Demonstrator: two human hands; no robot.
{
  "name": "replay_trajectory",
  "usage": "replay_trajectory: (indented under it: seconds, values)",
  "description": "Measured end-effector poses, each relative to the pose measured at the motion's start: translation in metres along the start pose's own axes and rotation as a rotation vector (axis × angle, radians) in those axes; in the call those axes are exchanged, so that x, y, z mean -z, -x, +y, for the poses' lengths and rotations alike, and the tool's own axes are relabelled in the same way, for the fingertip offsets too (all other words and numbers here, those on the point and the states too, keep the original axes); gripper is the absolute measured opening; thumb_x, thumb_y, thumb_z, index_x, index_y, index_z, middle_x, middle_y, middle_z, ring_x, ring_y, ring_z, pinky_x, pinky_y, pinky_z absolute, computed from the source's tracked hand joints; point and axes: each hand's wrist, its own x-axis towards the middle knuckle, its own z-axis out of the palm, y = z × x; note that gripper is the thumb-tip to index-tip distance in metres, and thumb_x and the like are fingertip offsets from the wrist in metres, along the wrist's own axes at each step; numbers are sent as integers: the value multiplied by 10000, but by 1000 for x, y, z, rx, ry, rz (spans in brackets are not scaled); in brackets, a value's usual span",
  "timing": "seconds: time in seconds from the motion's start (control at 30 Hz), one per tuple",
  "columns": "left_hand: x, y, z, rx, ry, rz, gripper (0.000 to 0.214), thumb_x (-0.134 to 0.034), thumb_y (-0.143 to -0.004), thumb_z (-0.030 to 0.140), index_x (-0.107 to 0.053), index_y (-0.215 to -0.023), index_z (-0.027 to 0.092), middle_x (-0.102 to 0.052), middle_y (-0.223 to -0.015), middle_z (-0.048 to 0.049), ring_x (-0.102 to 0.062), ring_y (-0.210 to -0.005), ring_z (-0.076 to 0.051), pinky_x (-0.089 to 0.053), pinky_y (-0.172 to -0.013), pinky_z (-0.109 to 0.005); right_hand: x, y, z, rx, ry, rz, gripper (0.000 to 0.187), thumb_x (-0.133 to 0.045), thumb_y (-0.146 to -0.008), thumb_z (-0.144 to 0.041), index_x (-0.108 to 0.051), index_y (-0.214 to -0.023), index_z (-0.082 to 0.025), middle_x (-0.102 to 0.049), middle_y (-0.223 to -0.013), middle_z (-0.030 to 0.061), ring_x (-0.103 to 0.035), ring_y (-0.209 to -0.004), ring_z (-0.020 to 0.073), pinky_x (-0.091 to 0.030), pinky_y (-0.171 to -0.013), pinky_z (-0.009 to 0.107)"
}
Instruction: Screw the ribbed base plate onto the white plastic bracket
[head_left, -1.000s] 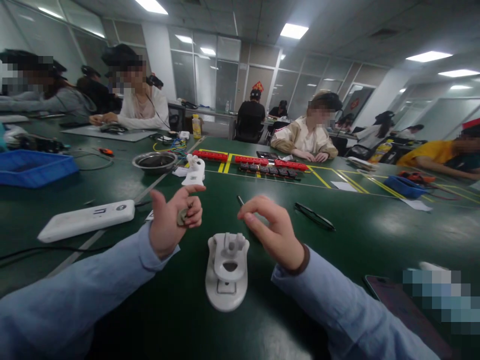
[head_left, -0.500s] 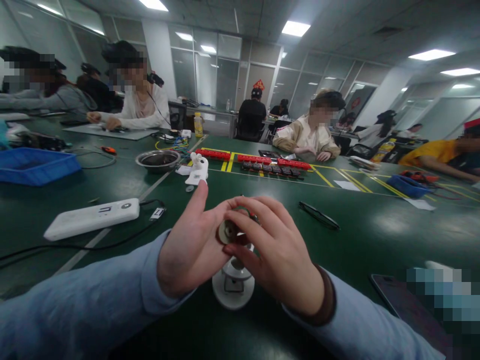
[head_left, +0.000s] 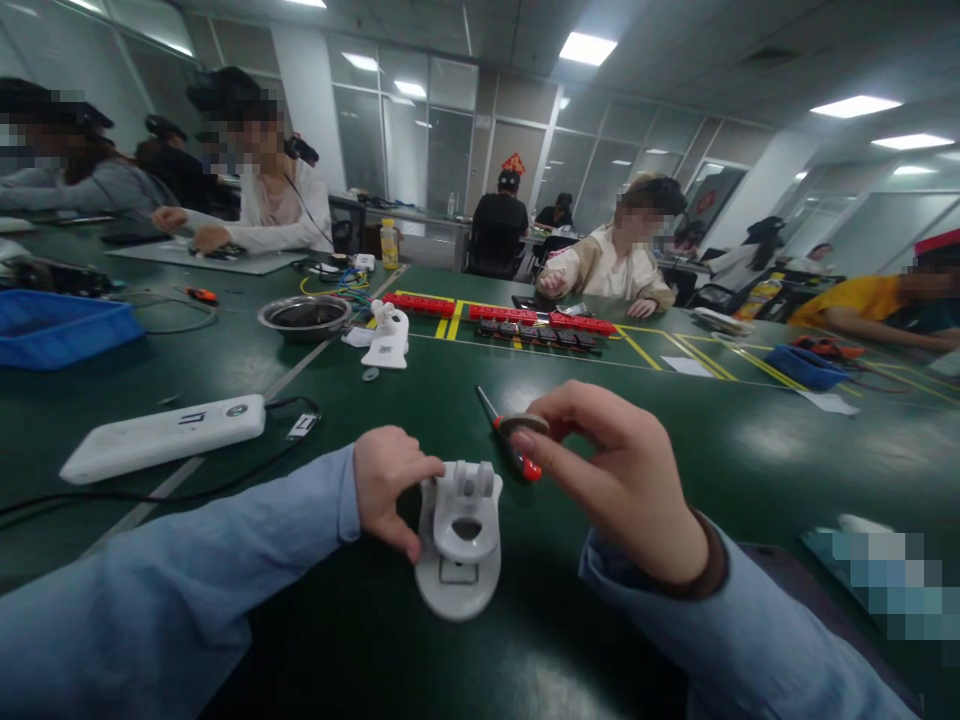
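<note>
I am pinching a small round grey metal disc (head_left: pixel 523 424) by its rim between the thumb and forefinger of my right hand (head_left: pixel 626 485). I am holding it in the air just right of centre, above and slightly right of the white moulded plastic mount (head_left: pixel 459 540), which is lying flat on the dark green table mat (head_left: pixel 675 400) at lower centre. My left hand (head_left: pixel 390 488) is clasping the mount's left edge, thumb on top and fingers curling against its side, so both hands are closed on something.

The pinch is the weak spot, I judge. I am gripping a thin edge with fingertips only, and if the disc is tilting or slipping it could drop edge-on and roll off across the smooth mat. A small loose grey ring (head_left: pixel 370 374) is lying higher in the frame beside a second white plastic mount (head_left: pixel 388 338) — a stray disc could get confused with it.

A red-handled screwdriver (head_left: pixel 501 435) is lying right under my right fingertips, its handle close to the mount's upper right corner. A careless hand could knock it, or a falling disc could bounce off it.

My left hand is bracing only one side, so a push from the right could pivot the mount. At left, the black cable (head_left: pixel 112 495) of the long white power strip (head_left: pixel 161 437) is running close to my left sleeve — a dragging cuff could snag it.
</note>
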Motion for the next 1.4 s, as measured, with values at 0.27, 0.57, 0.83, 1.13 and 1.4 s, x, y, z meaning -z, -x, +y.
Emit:
replay_trajectory:
  seconds: [0.27,0.57,0.83,1.13,1.4]
  values:
    - [-2,-10,26,315,-60,-173,326,-422,-735,438,-602,-817,179,-636,-635,-46,-584,-571,-173,-382,-545,-267,17,-8,0,-252,-40,-409,110,-566,-776,-235,-622,-717,-161,-596,-629,-16,-516,-557,99,-367,-489,197]
    - [18,-16,22,830,324,-296,422,-318,-774,411,-632,-670,150,-587,-639,-55,-544,-617,-174,-342,-544,-270,-34,3,23,-219,162,-567,79,-577,-764,-134,-653,-778,-152,-628,-681,5,-541,-595,98,-380,-557,193]
    - [11,-13,9,673,822,-255,379,-503,-709,379,-602,-987,141,-639,-930,-59,-571,-842,-197,-404,-757,-308,-39,6,26,-137,269,-498,35,-615,-735,-149,-642,-712,-150,-612,-669,13,-540,-609,110,-385,-565,201]
    - [22,-11,17,631,426,-284,370,-493,-689,493,-640,-801,173,-598,-634,-1,-523,-552,-133,-349,-520,-223,-38,6,25,-122,225,-507,31,-627,-723,-144,-639,-695,-148,-598,-647,7,-524,-598,104,-370,-553,199]
    - [22,-12,20,600,380,-309,338,-451,-725,460,-631,-804,186,-625,-702,-9,-559,-624,-151,-373,-577,-236,-44,12,24,-42,427,-495,57,-591,-762,-200,-633,-729,-181,-611,-698,10,-544,-648,127,-341,-545,212]
